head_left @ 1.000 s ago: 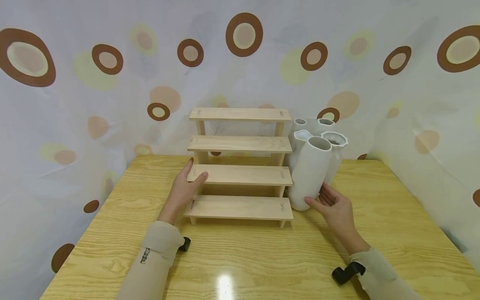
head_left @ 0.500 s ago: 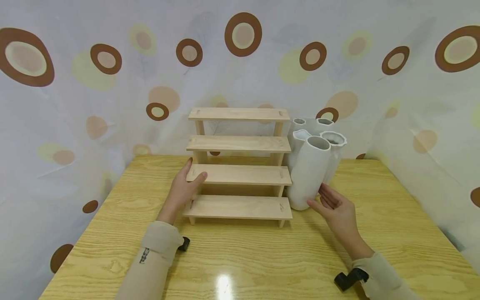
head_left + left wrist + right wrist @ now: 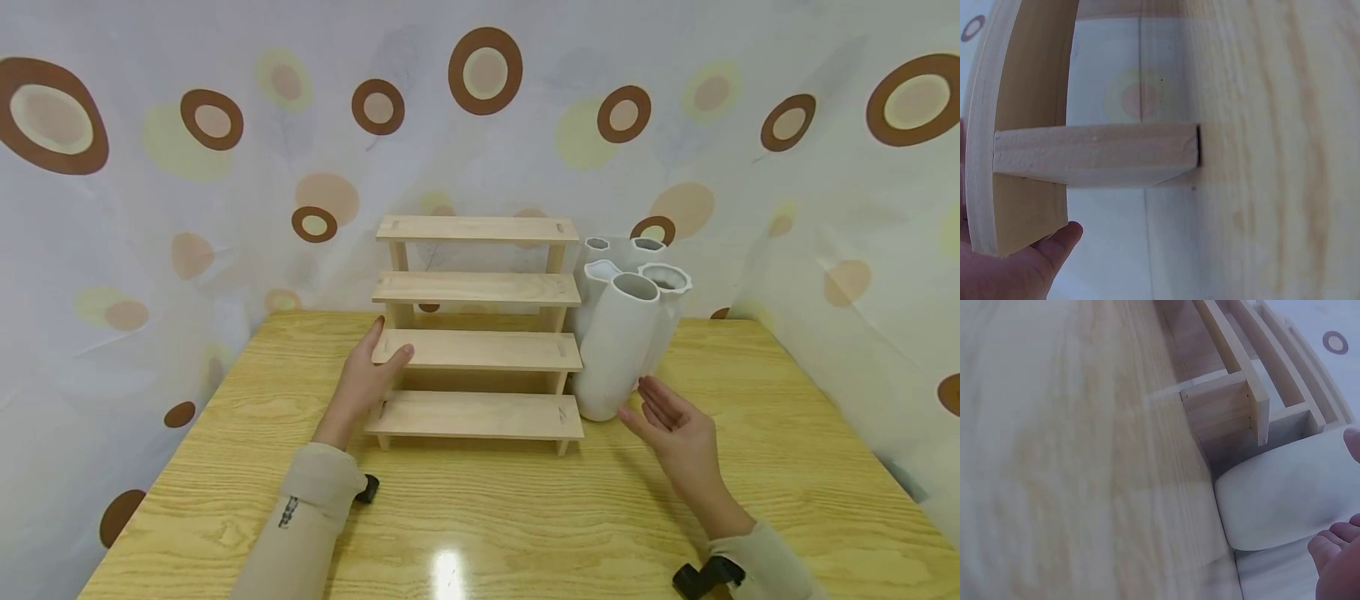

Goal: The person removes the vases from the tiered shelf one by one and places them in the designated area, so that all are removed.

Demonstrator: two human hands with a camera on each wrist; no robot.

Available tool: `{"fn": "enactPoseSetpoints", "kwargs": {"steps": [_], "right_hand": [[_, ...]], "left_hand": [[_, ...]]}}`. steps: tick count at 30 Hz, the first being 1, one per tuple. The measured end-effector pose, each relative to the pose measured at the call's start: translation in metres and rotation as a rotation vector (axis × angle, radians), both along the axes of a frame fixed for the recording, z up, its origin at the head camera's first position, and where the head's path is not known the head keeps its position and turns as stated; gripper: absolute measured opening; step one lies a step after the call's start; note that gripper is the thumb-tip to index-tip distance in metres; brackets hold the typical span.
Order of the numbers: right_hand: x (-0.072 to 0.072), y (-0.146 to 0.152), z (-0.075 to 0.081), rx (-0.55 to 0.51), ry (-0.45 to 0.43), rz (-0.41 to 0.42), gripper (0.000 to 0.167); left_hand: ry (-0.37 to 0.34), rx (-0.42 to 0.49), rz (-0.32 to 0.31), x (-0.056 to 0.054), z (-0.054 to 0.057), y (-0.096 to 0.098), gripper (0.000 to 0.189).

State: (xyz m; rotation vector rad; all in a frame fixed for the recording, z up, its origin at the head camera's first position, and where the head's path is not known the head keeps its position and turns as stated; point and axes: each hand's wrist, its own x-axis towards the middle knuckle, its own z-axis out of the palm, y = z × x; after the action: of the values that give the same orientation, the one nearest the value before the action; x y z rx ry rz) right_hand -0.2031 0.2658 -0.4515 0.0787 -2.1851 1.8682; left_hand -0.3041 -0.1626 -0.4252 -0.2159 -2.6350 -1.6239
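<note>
A four-tier wooden step shelf stands at the middle of the table. My left hand grips its left end at the second tier from the bottom, thumb on top of the board. In the left wrist view, part of that hand shows around the board's end. Right of the shelf, a tall smooth white vase stands in front of several other white vases. Beside its lower right side is my right hand, fingers extended, thumb apart, holding nothing. The right wrist view shows the vase's base close to the shelf.
The vases behind have wavy rims and overlap one another near the back wall. A patterned sheet with brown and beige circles hangs behind and at both sides of the wood-grain table.
My right hand has drawn back from the front vase, down and to the right, and its fingers have opened. The left hand keeps its hold on the shelf; the vases stay put.
</note>
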Motion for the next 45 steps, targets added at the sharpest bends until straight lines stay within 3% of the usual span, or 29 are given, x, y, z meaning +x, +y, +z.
{"fn": "enactPoseSetpoints", "kwargs": {"steps": [29, 45], "right_hand": [[0.022, -0.023, 0.024, -0.178, 0.149, 0.063, 0.06], [0.024, -0.033, 0.034, -0.184, 0.21, 0.065, 0.051]], "left_hand": [[-0.007, 0.005, 0.004, 0.0, -0.001, 0.001, 0.092], [-0.019, -0.02, -0.01, -0.002, -0.001, -0.001, 0.093]]}}
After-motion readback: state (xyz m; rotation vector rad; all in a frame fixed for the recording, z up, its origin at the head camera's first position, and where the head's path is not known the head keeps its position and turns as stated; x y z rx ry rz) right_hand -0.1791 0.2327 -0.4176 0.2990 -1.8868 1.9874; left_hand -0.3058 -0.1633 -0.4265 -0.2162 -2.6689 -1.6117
